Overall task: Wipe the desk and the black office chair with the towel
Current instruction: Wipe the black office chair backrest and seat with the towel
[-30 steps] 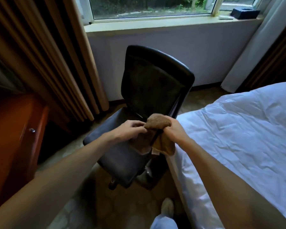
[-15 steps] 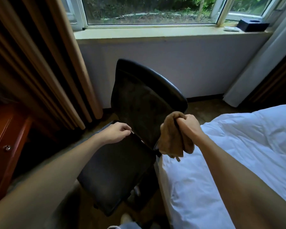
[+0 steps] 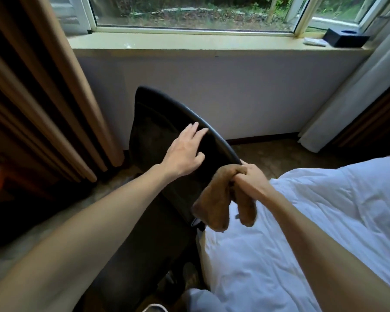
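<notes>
Black office chair stands centre frame, backrest edge-on toward the window wall, seat running down to the bottom edge. Squeezed between the tan curtain on the left and the bed on the right, just beside the mattress edge. Bed has a white rumpled duvet. Window sill runs across the top; white curtain hangs at far right.

Left hand: fingers straight, slightly spread, laid over the backrest face just under its top rim. Can't tell if the palm actually presses.

Right hand: fist, fingers curled tight round the bunched top of the towel, at the backrest's right edge.

Towel is brown and hangs below the fist in two lobes, over the gap between chair and bed.

Black box on the sill's right end, small white flat item beside it.
</notes>
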Action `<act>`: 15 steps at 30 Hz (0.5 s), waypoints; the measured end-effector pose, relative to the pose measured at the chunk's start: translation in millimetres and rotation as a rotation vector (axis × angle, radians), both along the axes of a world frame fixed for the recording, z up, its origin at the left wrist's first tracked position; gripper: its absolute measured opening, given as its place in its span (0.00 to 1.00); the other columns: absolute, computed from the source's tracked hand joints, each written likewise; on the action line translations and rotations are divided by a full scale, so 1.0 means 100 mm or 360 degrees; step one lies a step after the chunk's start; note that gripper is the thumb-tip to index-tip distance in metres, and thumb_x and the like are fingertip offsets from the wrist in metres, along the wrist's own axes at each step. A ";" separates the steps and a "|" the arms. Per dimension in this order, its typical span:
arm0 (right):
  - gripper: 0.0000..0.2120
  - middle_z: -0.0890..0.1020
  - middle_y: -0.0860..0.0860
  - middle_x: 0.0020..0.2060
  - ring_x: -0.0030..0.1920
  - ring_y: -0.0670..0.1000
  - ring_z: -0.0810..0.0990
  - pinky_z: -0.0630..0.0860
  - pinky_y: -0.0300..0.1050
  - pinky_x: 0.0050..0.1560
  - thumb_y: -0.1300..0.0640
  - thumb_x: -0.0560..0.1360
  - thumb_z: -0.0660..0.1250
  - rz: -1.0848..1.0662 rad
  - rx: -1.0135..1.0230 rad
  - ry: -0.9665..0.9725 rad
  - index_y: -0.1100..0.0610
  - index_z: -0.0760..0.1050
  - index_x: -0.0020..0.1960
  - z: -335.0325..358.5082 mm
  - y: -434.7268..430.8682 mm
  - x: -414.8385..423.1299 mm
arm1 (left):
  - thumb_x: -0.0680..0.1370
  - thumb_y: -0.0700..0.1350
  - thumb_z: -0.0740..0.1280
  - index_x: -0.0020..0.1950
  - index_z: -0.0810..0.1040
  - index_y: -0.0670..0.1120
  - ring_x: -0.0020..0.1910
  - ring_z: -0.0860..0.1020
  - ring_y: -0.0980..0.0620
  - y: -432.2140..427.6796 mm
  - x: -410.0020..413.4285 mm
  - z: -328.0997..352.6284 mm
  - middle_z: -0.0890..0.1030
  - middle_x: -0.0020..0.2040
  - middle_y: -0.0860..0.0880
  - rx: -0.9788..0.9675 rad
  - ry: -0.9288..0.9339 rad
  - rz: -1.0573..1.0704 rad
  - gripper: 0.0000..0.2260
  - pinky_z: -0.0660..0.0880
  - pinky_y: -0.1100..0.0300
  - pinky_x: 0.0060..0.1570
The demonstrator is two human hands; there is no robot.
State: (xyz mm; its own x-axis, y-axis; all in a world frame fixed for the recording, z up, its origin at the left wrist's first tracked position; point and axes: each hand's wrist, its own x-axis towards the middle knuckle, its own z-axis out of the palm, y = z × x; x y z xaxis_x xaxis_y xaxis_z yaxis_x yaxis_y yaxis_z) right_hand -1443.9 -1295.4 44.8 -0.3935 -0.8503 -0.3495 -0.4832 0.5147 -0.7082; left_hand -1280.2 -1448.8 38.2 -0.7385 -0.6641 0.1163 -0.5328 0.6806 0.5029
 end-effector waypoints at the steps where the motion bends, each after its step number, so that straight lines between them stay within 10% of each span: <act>1: 0.11 0.79 0.47 0.51 0.54 0.47 0.76 0.74 0.42 0.59 0.61 0.76 0.64 0.0003 -0.0041 -0.0035 0.44 0.77 0.43 -0.03 -0.06 0.03 | 0.77 0.42 0.67 0.83 0.61 0.47 0.83 0.53 0.44 -0.03 -0.10 -0.01 0.57 0.83 0.42 -0.0145 -0.0035 -0.0088 0.34 0.57 0.48 0.80; 4: 0.11 0.83 0.49 0.38 0.42 0.44 0.81 0.77 0.42 0.47 0.63 0.67 0.60 -0.0074 -0.0371 -0.0296 0.55 0.80 0.41 -0.12 -0.16 0.11 | 0.77 0.43 0.66 0.83 0.59 0.49 0.84 0.49 0.43 -0.13 -0.35 -0.05 0.54 0.84 0.41 -0.0395 -0.0248 -0.0331 0.35 0.50 0.48 0.82; 8: 0.16 0.77 0.57 0.61 0.55 0.44 0.79 0.74 0.32 0.52 0.66 0.72 0.63 -0.0195 -0.0394 -0.0422 0.54 0.74 0.58 -0.14 -0.31 0.07 | 0.79 0.43 0.64 0.82 0.62 0.51 0.83 0.48 0.42 -0.30 -0.47 -0.11 0.56 0.84 0.43 -0.0301 -0.0260 -0.0249 0.31 0.46 0.48 0.81; 15: 0.13 0.69 0.59 0.71 0.63 0.53 0.76 0.76 0.45 0.61 0.64 0.74 0.64 -0.0121 -0.0442 -0.0406 0.46 0.70 0.45 -0.11 -0.58 0.17 | 0.74 0.38 0.66 0.71 0.75 0.46 0.77 0.64 0.40 -0.55 -0.30 -0.13 0.73 0.71 0.42 -0.0408 -0.0054 -0.0121 0.24 0.59 0.46 0.79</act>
State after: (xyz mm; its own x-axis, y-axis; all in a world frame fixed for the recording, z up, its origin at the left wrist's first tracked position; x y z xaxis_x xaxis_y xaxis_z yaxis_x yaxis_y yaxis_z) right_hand -1427.0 -1353.4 34.2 -0.3894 -0.8980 -0.2048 -0.2410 0.3139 -0.9184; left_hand -1310.5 -1503.6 24.9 -0.7915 -0.5585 0.2483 -0.4887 0.8223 0.2916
